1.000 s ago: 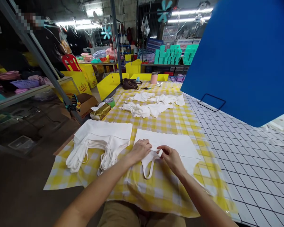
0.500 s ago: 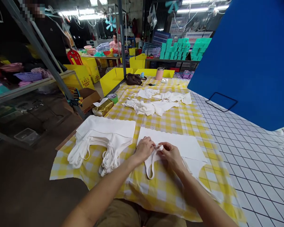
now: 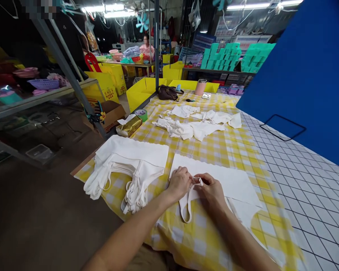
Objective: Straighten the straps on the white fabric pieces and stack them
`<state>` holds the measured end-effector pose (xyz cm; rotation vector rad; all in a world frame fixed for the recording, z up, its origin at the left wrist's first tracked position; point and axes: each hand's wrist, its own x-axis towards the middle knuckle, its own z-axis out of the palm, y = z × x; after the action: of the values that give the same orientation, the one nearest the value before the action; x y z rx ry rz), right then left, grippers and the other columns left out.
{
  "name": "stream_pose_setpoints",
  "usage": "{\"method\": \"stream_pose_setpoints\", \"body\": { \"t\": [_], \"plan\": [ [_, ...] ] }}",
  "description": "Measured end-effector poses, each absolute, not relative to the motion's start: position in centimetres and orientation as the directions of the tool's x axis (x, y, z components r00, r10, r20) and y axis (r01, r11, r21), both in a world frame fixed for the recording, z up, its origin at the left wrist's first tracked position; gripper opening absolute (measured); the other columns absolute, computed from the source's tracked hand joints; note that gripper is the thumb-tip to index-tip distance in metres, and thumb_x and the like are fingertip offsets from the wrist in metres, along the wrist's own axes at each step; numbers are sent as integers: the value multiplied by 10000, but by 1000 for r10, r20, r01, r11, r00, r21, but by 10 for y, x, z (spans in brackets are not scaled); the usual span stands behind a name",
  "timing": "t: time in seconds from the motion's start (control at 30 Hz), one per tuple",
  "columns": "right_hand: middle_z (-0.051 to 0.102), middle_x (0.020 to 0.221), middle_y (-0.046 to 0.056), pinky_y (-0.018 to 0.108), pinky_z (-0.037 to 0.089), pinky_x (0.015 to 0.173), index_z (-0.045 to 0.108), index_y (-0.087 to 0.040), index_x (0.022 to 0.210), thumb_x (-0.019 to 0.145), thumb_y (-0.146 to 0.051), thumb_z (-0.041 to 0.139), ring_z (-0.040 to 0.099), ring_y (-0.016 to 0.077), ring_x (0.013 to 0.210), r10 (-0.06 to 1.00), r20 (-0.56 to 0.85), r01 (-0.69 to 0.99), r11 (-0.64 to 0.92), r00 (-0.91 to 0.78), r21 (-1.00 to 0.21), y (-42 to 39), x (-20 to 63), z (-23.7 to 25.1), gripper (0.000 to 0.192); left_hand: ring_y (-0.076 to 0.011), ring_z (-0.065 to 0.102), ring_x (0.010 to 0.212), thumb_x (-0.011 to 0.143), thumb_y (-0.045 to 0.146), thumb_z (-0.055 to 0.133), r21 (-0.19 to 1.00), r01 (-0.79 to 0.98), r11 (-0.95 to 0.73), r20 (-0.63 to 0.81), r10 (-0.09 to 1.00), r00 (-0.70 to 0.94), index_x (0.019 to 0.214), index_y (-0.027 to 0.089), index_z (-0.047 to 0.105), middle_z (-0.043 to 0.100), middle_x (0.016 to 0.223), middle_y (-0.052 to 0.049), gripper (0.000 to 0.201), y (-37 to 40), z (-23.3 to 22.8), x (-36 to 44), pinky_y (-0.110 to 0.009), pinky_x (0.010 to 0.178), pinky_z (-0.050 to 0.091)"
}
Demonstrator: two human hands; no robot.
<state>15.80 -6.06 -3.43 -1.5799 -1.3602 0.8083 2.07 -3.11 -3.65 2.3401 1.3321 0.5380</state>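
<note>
Hands — left (image 3: 180,183), right (image 3: 211,190) — pinch bag strap (image 3: 186,205); stacked bags (image 3: 130,165) just left.

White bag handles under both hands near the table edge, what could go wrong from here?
1. The handle loops down toward the table's near edge; a tug could drag the flat bag off square, and the left hand and right hand pinch only the strap ends.
2. The stack beside the left forearm has handles hanging over the edge, so an elbow sweep might pull it off.
</note>
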Motion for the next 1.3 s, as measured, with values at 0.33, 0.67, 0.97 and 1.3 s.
{"method": "stream_pose_setpoints", "body": {
  "t": [0.33,0.67,0.97,1.3],
  "plan": [
    [647,724,37,278,418,619,645,-187,737,644,-176,409,576,162,645,982,169,609,82,86,-789,-57,160,-33,255,-183,463,941,836,205,538,477,724,-499,170,860,481,835,165,608,550,910,-34,80,-31,-44,22,-321,797,388],
    [622,716,58,248,425,582,629,-172,743,736,-81,391,571,157,637,917,363,837,327,-168,-439,-59,166,-32,255,-185,473,958,846,227,527,545,698,-464,150,873,464,815,167,627,569,918,-31,120,-30,-40,20,-330,816,389],
    [536,668,30,248,348,555,602,-172,916,840,-59,364,469,147,623,772,507,809,546,-384,-219,-110,161,-12,274,-157,510,948,805,54,443,636,629,-447,80,849,522,828,157,676,598,914,-41,256,-34,-23,10,-273,869,420],
    [608,803,50,273,393,623,567,-194,1053,846,-90,366,552,162,696,859,199,836,508,-473,-207,-152,198,0,307,-188,538,991,781,74,452,527,754,-392,102,910,402,1024,147,626,586,1026,-68,308,-5,-12,-1,-320,925,421]
  ]
}}
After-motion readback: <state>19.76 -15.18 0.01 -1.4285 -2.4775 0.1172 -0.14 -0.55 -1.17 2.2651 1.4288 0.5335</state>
